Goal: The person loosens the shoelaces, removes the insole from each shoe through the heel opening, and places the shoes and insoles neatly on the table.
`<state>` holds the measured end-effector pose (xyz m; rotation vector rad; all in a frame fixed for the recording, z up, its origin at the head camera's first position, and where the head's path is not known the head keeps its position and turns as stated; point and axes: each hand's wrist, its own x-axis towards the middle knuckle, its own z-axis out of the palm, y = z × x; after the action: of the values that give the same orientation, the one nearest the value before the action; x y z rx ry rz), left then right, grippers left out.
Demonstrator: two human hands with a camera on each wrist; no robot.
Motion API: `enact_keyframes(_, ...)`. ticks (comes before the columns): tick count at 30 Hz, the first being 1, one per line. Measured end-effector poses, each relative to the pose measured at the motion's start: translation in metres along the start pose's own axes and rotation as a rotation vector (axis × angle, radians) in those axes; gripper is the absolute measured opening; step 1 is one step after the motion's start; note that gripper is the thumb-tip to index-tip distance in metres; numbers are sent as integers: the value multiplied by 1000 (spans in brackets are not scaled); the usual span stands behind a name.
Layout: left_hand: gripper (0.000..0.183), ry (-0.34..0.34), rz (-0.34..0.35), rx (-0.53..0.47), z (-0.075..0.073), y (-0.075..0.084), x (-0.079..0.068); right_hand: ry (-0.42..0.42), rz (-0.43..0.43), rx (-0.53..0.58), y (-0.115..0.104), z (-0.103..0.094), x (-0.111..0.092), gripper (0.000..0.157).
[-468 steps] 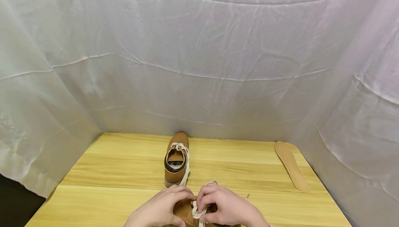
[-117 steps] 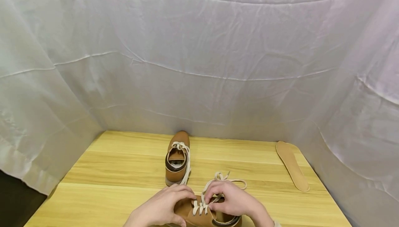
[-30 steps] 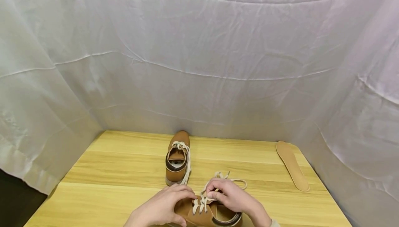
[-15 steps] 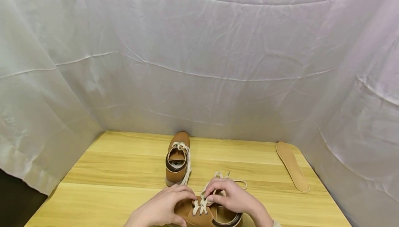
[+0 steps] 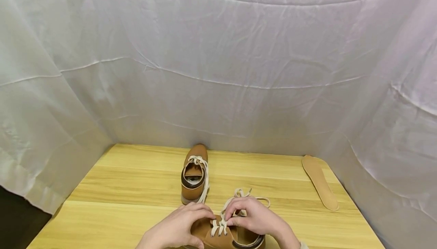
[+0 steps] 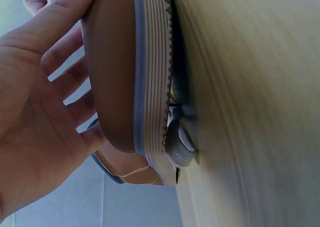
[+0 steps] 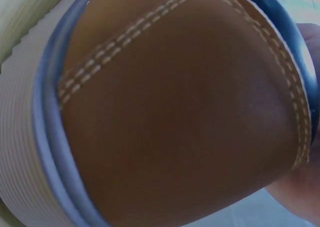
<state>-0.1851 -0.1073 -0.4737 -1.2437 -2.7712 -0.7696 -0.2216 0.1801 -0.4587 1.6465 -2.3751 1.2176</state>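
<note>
A brown leather shoe [image 5: 222,242] lies at the table's front edge in the head view, toe to the left. My left hand [image 5: 181,224] holds its toe end, fingers on the far side and thumb on the near side. In the left wrist view that hand [image 6: 45,102] spans the toe of the shoe [image 6: 112,77]. With thumb and forefinger, my right hand [image 5: 256,216] pinches the cream shoelace [image 5: 214,228] near the top eyelets. Loose lace lies on the table behind this hand. Brown leather of the shoe [image 7: 185,112] fills the right wrist view, hiding the fingertips.
A second brown shoe [image 5: 192,194] with cream laces stands farther back, toe toward the curtain. A tan insole [image 5: 319,182] lies at the right side of the wooden table [image 5: 119,188]. Grey-white curtains [image 5: 218,51] enclose the back and sides.
Since the earliest frame, my right hand has shifted right along the lacing, and more lace lies behind the shoe. Over the last second its fingertips moved slightly. My left hand stays on the toe.
</note>
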Motion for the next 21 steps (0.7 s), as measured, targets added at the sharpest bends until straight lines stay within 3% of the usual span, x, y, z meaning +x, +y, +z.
enact_keyframes(12,67,-3,-11,3,0,1,0,26,164,100,1,0,-3,5)
enact_keyframes(21,67,16,20,9,2,-1,0,58,266,79,6,4,-4,4)
